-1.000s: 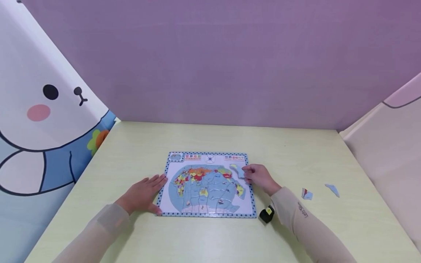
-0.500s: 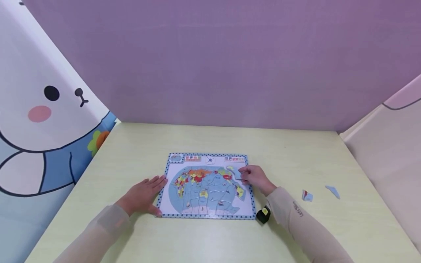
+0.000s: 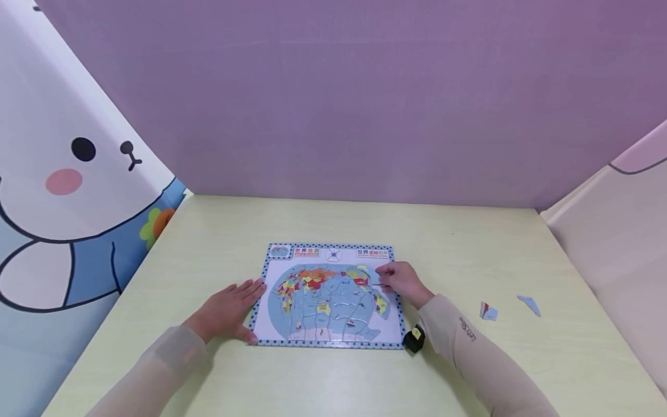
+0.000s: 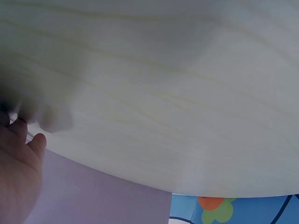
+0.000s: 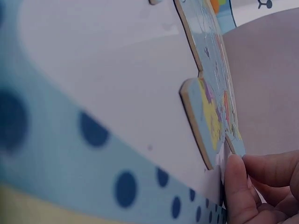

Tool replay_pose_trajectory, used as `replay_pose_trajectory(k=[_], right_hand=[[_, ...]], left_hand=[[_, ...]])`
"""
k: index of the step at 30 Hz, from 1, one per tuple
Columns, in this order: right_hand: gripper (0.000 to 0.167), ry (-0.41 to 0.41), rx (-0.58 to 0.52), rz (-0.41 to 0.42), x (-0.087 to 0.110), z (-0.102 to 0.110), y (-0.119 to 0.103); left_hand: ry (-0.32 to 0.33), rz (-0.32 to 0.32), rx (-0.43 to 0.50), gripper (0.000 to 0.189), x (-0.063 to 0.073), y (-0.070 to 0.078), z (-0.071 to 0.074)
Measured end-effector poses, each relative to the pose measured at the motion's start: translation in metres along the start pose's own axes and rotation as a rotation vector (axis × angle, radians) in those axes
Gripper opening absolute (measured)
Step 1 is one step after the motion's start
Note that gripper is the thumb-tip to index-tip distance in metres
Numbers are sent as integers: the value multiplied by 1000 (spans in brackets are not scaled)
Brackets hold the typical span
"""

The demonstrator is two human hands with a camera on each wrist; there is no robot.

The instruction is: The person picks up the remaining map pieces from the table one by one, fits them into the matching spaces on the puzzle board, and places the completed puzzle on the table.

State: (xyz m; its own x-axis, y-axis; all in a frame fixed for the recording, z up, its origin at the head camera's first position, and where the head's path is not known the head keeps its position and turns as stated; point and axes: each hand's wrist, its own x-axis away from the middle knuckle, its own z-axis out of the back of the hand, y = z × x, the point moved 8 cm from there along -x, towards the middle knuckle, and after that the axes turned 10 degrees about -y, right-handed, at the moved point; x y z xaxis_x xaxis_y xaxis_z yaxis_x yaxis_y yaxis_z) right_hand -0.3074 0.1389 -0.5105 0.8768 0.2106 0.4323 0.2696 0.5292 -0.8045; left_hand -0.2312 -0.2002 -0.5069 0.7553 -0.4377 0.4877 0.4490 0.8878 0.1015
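Observation:
A world map jigsaw puzzle board [image 3: 333, 345] with a blue dotted border lies flat on the table. My left hand [image 3: 225, 310] rests at its left edge, fingers straight and spread. At the map's upper right, my right hand [image 3: 405, 282] pinches a blue puzzle piece [image 5: 237, 145] between thumb and fingers. That piece is partly covered by the fingers. In the right wrist view it sits against the laid pieces, beside a yellow-and-blue piece [image 5: 205, 121]. Whether it is fully seated, I cannot tell. The left wrist view shows my left hand only at its lower left.
Two loose puzzle pieces lie to the right: a red-and-blue one [image 3: 488, 311] and a narrow blue one [image 3: 530, 304]. A small black object with a yellow mark [image 3: 414, 339] is by my right wrist. A purple wall [image 3: 333, 104] rises behind the table [image 3: 312, 382].
My right hand has moved slightly left with the puzzle piece, closing the visible gap to the laid pieces. My left hand has stayed at the board's edge.

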Motion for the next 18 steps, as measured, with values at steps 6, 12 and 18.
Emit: replay_pose_trajectory(k=[6, 12, 18], right_hand=[[25, 3, 33, 18, -4, 2, -3], [24, 11, 71, 10, -3, 3, -7], [22, 1, 115, 15, -2, -1, -8]], left_hand=[[-1, 2, 9, 113, -1, -1, 1], [4, 7, -6, 112, -1, -1, 4], [-11, 11, 6, 113, -2, -2, -1]])
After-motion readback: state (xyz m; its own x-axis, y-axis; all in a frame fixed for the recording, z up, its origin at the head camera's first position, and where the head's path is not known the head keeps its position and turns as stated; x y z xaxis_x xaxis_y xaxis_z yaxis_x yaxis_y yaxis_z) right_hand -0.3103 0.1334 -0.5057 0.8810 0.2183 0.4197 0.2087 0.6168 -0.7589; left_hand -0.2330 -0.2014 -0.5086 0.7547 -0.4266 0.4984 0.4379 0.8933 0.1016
